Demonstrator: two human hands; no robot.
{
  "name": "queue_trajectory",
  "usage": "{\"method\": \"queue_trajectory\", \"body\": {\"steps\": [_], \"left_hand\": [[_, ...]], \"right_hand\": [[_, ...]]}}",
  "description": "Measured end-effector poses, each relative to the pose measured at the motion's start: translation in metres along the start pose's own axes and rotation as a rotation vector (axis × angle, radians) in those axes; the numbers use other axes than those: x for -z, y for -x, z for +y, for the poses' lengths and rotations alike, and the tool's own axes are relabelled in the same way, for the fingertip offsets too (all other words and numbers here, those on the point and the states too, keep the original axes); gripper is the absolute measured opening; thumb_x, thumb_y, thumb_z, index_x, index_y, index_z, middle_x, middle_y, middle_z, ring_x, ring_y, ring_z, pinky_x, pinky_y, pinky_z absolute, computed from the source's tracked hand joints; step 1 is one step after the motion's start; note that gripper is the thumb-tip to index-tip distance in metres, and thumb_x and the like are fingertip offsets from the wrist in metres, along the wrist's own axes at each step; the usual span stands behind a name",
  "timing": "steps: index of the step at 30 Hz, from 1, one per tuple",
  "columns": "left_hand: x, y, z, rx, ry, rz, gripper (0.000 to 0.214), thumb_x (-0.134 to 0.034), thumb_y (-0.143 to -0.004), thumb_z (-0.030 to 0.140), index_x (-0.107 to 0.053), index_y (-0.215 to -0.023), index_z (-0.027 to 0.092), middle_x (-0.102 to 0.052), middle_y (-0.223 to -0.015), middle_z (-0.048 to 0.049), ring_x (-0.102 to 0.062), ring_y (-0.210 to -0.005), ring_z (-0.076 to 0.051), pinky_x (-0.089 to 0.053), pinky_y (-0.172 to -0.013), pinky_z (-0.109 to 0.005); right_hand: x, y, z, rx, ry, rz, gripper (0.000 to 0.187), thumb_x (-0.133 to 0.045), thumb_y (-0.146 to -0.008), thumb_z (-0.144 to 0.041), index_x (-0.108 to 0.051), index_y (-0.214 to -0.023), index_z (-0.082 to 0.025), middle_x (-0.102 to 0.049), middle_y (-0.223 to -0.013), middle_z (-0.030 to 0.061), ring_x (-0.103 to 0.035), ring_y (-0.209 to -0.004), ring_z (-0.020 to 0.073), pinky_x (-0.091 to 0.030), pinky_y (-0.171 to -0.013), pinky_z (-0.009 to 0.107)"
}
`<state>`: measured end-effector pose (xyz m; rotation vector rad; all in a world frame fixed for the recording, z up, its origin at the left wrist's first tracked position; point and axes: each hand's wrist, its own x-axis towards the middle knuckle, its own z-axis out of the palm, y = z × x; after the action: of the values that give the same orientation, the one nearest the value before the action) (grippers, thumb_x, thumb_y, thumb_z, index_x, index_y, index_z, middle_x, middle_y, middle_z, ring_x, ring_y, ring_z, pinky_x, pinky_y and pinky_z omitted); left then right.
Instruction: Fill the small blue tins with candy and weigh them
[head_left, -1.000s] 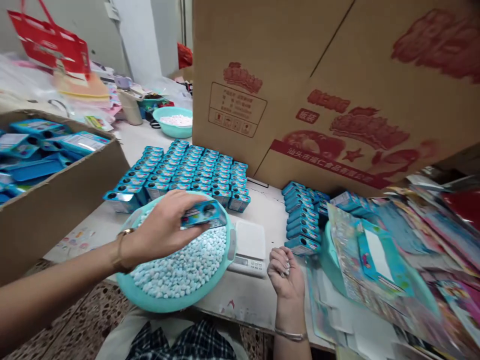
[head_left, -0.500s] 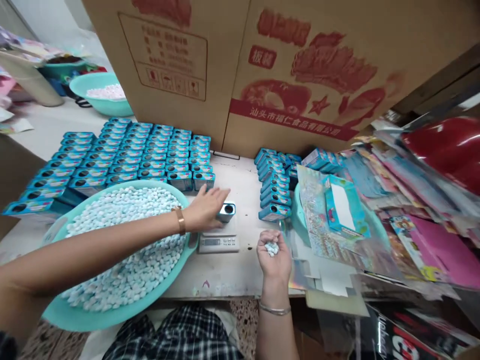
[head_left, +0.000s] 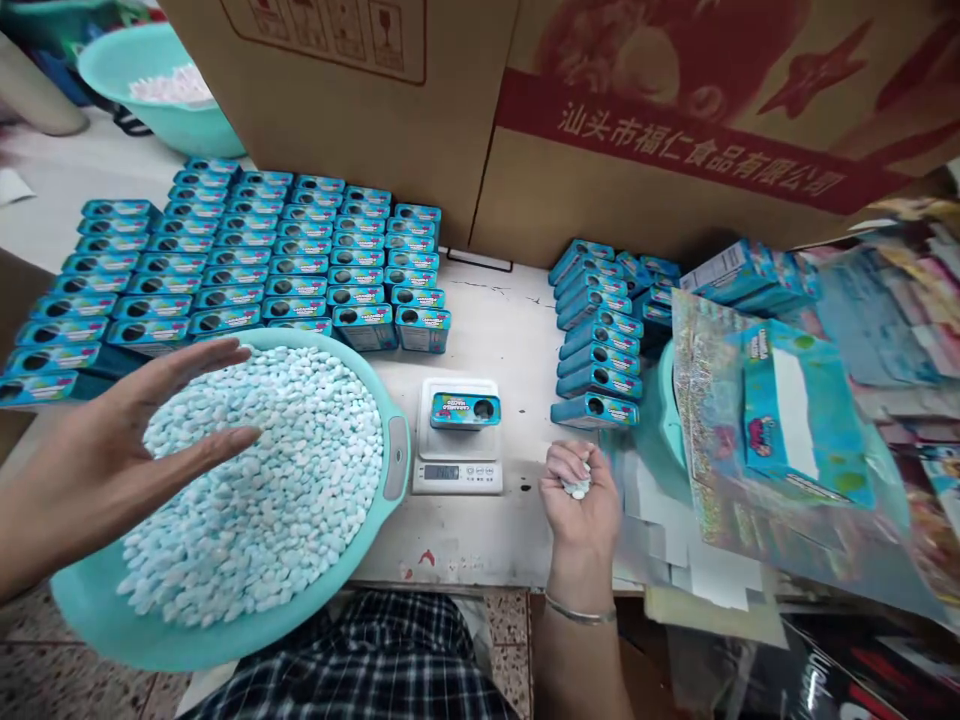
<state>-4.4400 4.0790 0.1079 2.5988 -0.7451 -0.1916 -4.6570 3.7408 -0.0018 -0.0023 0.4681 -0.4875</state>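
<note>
Blue carton, set on the weighing plate of a white scale, narrow face up, with a dark round spot towards its right end; clear of both hands. Digits on the scale's display too small to read. Left hand: over the left part of a turquoise bowl, fingers outstretched, thumb spread well apart from them, nothing in the grasp; contact with the bowl's contents not possible to tell. Inside the bowl, a broad heap of pale blue pellets. Bowl's grey-trimmed handle just beside the scale. Right hand: palm upward, to the right of the scale, fingers curled together over a small handful of pellets; plain bangle at the wrist. Beyond the bowl, close-set rows of matching cartons, spotted faces up. Beyond the right hand, a shorter line of cartons, leaning on one another. At far right, a shiny plastic sheet with a blue printed box on top. Behind all, a large cardboard box with red print; at upper left, a second turquoise bowl with whitish contents.
</note>
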Motion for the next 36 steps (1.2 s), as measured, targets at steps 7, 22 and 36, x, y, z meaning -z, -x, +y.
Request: {"method": "queue_trajectory", "body": {"steps": [7,22,36], "left_hand": [[-0.018,-0.01,0.035,-0.136,0.18,-0.13,0.059,-0.062,-0.081,0.057,-0.045,-0.135,0.04,-0.054,-0.139,0.0085,-0.051,-0.128,-0.024,-0.041,-0.111,-0.04],[-0.093,-0.065,0.12,-0.618,-0.008,-0.291,0.06,-0.064,-0.083,0.041,-0.044,-0.135,0.018,-0.06,-0.126,-0.0123,-0.053,-0.118,-0.03,-0.034,-0.103,-0.048],[-0.129,-0.072,0.131,-0.518,0.114,-0.3,0.04,-0.065,-0.079,0.036,-0.061,-0.116,0.021,-0.07,-0.108,-0.0073,-0.062,-0.106,-0.028,-0.036,-0.101,-0.048]], "right_hand": [[-0.036,-0.014,0.014,0.023,0.144,-0.037,0.014,-0.056,-0.087,-0.014,-0.046,-0.079,-0.019,-0.042,-0.062,-0.0089,-0.04,-0.045,0.0036,-0.035,-0.04,0.015],[-0.105,-0.029,0.068,0.333,0.465,-0.044,0.027,-0.057,-0.09,-0.041,-0.045,-0.076,-0.021,-0.034,-0.052,-0.0126,-0.03,-0.038,0.0033,-0.028,-0.039,0.016],[-0.1,-0.038,0.095,0.535,0.658,-0.057,0.027,-0.06,-0.087,-0.042,-0.053,-0.075,-0.019,-0.039,-0.053,-0.0103,-0.038,-0.044,0.0042,-0.033,-0.045,0.016]]}}
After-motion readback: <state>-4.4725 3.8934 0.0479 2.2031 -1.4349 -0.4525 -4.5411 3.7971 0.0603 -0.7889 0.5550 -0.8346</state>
